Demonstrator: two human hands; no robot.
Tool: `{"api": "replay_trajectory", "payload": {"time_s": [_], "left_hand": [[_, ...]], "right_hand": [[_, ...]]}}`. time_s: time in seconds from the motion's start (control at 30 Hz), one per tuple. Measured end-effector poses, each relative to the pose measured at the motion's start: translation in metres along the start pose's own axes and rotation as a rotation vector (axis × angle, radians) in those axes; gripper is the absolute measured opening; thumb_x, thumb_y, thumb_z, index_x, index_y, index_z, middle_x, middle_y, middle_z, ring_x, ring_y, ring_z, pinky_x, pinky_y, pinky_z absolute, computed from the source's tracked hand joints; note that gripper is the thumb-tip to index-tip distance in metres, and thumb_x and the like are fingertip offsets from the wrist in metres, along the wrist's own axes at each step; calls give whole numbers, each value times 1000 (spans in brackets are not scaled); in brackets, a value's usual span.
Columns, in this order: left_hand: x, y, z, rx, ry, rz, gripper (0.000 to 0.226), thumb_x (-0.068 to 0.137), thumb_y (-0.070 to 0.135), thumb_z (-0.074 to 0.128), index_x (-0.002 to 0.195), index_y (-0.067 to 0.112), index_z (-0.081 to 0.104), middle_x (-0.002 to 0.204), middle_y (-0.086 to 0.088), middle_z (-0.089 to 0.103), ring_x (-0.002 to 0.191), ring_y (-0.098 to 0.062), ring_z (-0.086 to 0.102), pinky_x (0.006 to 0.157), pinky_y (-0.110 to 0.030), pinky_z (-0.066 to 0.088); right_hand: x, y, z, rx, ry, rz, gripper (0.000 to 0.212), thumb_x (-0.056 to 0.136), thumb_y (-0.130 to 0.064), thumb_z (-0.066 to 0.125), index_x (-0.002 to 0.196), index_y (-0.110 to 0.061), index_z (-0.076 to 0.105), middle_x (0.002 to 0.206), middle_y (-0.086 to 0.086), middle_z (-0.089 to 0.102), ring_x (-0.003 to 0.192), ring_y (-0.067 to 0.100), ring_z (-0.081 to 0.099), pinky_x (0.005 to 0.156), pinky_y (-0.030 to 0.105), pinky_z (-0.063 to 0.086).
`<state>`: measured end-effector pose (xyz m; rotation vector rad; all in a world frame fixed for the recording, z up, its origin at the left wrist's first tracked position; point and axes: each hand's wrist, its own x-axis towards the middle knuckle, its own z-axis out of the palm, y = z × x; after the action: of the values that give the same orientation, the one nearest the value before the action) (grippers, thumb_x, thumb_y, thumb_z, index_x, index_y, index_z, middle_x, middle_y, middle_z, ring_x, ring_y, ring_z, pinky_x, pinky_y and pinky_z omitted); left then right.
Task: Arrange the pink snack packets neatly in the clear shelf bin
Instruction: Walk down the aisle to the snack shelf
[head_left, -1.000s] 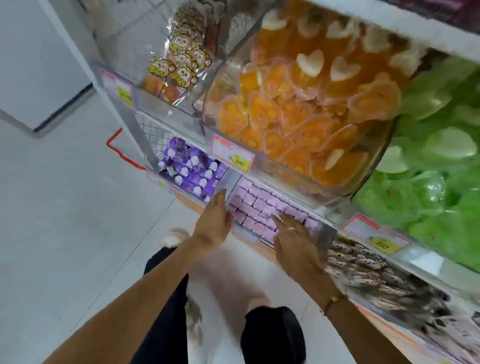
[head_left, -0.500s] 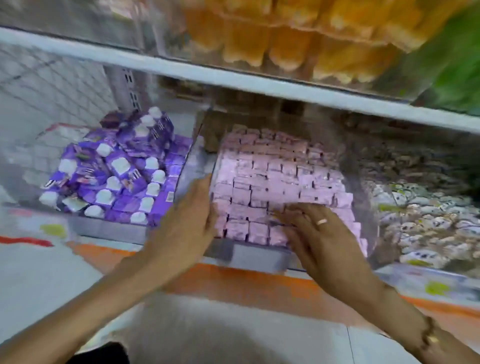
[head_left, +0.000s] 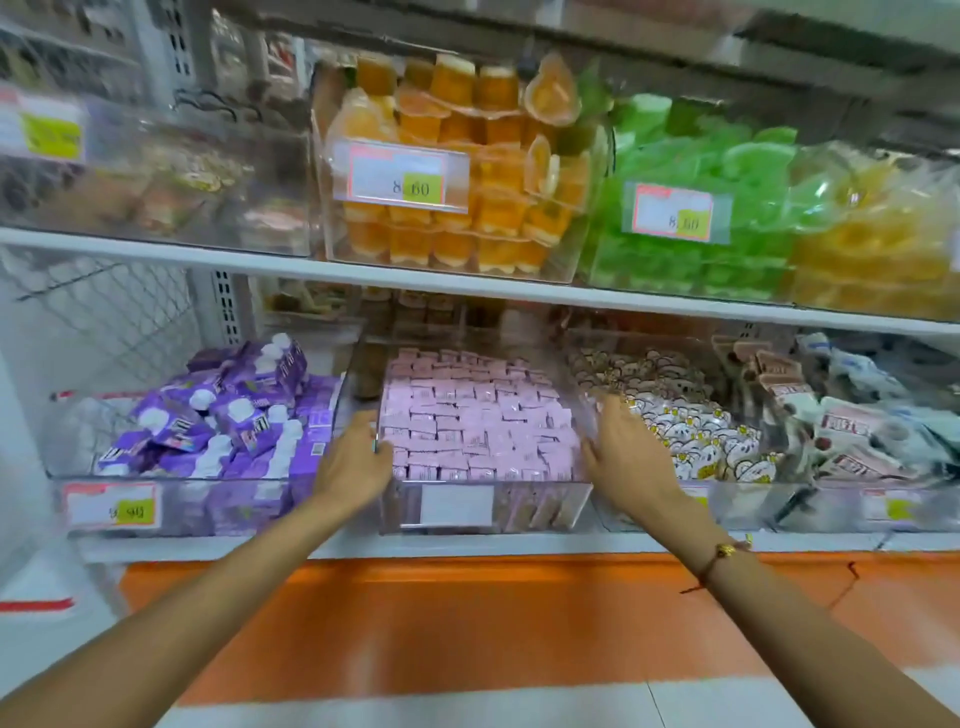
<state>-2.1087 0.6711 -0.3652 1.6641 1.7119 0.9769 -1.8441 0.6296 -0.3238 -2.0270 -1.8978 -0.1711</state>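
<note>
Loosely, left hand (head_left: 356, 457) and right hand (head_left: 621, 451) flanking clear bin (head_left: 540, 506).

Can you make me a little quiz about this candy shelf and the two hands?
1. True or false: the left hand is at the left wall of the pink packets' bin.
2. Which packets lie in the bin just left of the pink packets? A green, B purple, C orange.
3. Fill in: the right hand wears a ____ at its wrist.

Key: 1 true. 2 B, purple packets. 3 bracelet.
</note>
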Motion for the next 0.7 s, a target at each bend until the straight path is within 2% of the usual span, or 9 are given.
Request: {"api": "replay_trajectory", "payload": {"time_s": [0.1,0.2,0.27,0.37,0.43,0.53,0.63,0.7], "left_hand": [[-6,-4,6,139,46,19,27,100,19,38,125,14,45,109,-15,62,97,-35,59,81,-42,48],[-14,-6,14,182,168,72,28,101,22,34,125,18,46,89,-8,60,74,-25,54,62,-33,39],[-18,-5,16,178,224,97,29,101,21,33,126,18,47,81,-7,57,67,-22,49,58,-31,33],[-18,-1,15,225,248,87,28,101,19,33,121,13,52,72,-8,52,64,-25,47,56,-32,33],[-17,4,11,232,226,70,23,101,17,34,108,8,54,73,-15,55,69,-33,52,60,-36,37],[-12,11,3,232,179,48,20,101,19,35,89,10,48,70,-12,51,79,-41,57,62,-37,37],[-8,21,-4,256,155,33,19,101,18,37,86,12,48,84,-18,59,77,-36,53,65,-37,38],[-6,27,-11,270,161,49,23,100,16,38,77,12,42,87,-22,60,77,-37,53,66,-38,37]], "right_hand": [[9,6,7,-32,-124,65,36,95,-16,44,124,3,36,106,22,60,96,37,61,63,34,38],[18,10,20,-64,-109,55,43,96,-15,41,132,4,31,107,21,62,97,36,62,65,35,41],[23,14,24,-57,-92,34,44,95,-13,43,132,5,30,103,20,63,93,36,63,60,32,36],[28,19,23,-41,-88,7,37,91,-9,47,123,5,36,95,20,64,86,36,62,56,32,33],[29,21,20,-17,-82,-6,28,89,-8,48,114,3,40,93,22,63,83,37,62,55,33,33],[32,22,17,26,-53,-8,19,89,-10,49,104,0,44,91,23,63,81,38,61,56,33,34],[37,22,10,32,-43,1,18,90,-13,48,102,-1,46,93,24,64,84,39,61,58,34,36],[40,19,4,35,-30,-10,16,90,-13,47,100,-1,48,94,24,64,85,39,61,60,35,36]]}}
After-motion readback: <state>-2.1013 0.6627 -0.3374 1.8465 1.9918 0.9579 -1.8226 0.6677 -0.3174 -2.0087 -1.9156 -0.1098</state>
